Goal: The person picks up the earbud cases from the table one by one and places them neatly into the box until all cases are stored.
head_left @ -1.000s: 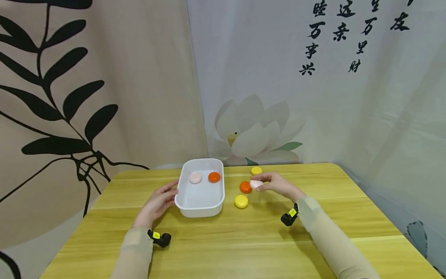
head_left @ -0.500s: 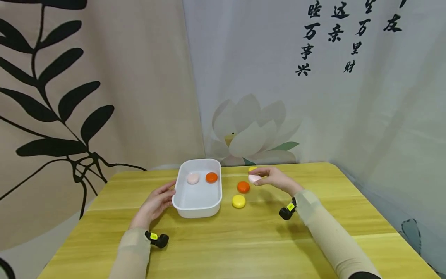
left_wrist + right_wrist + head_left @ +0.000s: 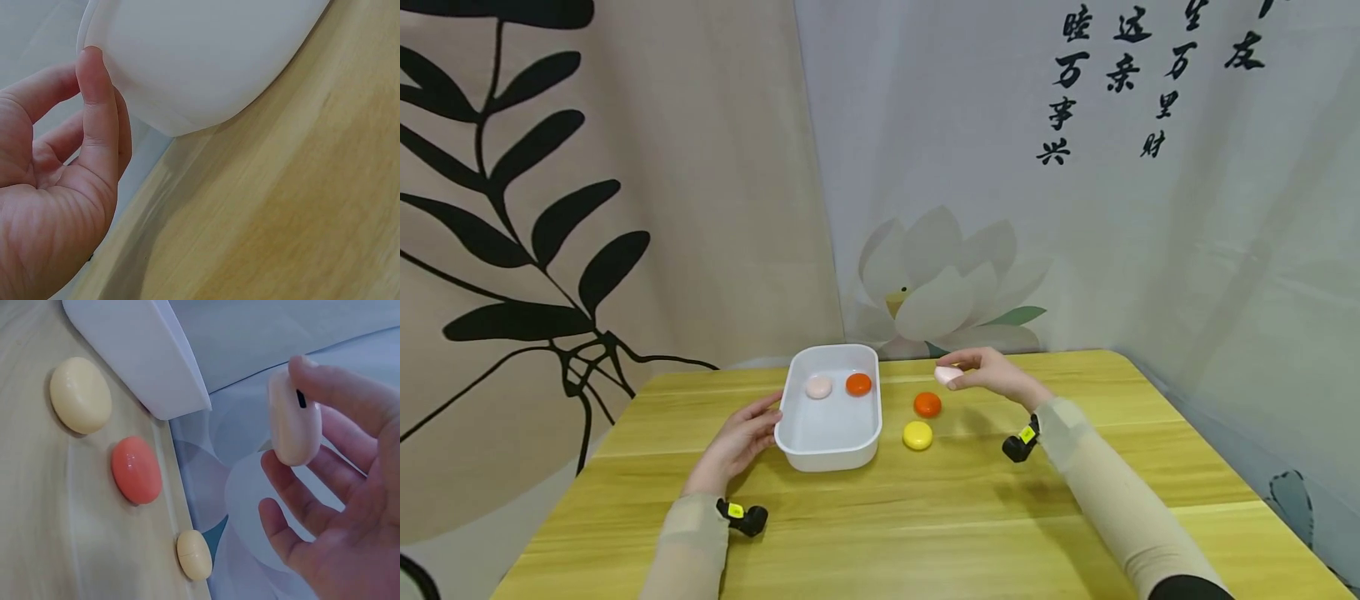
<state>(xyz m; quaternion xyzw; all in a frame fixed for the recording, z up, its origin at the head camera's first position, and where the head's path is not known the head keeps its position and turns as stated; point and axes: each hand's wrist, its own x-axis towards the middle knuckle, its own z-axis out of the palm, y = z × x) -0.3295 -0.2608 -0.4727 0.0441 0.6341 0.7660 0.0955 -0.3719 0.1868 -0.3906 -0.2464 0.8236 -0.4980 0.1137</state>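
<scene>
My left hand [image 3: 741,437] rests against the outer left wall of a white rectangular tub [image 3: 827,442]; the left wrist view shows the thumb [image 3: 97,81] touching that wall near the rim. Inside the tub lie a pale pink disc [image 3: 818,387] and an orange disc [image 3: 858,384]. Raised above the table, my right hand [image 3: 992,375] pinches another pale pink, pebble-shaped disc [image 3: 294,422] between thumb and fingers. A small dark slot shows on its edge. Below it sit an orange disc [image 3: 927,405] and a yellow disc [image 3: 917,435].
A second yellow disc [image 3: 194,555] lies near the table's far edge, hidden behind my right hand in the head view. The wooden table [image 3: 955,533] ends at a printed cloth backdrop [image 3: 925,167]. The tub stands close to that far edge.
My right hand has lifted the pale pink disc from beside the orange disc, up and slightly away, now covering the far yellow disc. The left hand stays at the tub.
</scene>
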